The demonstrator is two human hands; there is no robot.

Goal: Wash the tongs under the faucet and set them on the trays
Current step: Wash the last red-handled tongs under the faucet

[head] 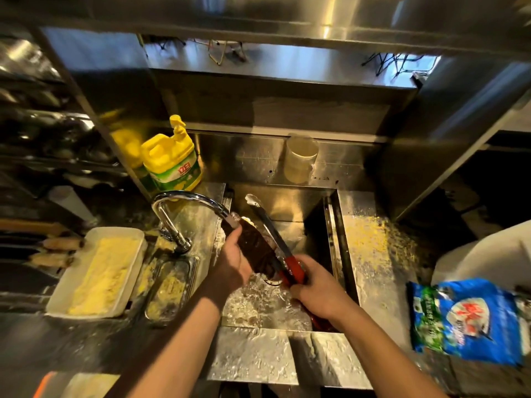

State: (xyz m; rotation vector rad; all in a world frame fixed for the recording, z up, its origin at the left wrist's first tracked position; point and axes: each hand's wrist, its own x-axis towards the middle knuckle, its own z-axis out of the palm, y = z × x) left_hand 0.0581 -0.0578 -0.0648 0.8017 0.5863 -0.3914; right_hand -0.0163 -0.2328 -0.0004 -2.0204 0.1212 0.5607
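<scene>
The tongs (271, 229) have metal arms and red handles, and they slant over the sink (287, 206) with their flour-caked tips pointing up and to the back. My right hand (314, 290) grips the red handles low over the sink. A dark scouring pad (255, 247) is held in my left hand (232, 264) and lies against the tongs' arm, just under the spout of the chrome faucet (184, 196). A white tray (115, 231) of yellow crumbs and a small metal tray (193, 261) sit left of the sink.
A yellow detergent jug (172, 159) stands behind the faucet and a clear plastic cup (300, 159) behind the sink. Yellow crumbs litter the steel counter (373, 239) to the right, where a blue bag (465, 320) lies. Foamy water covers the sink floor.
</scene>
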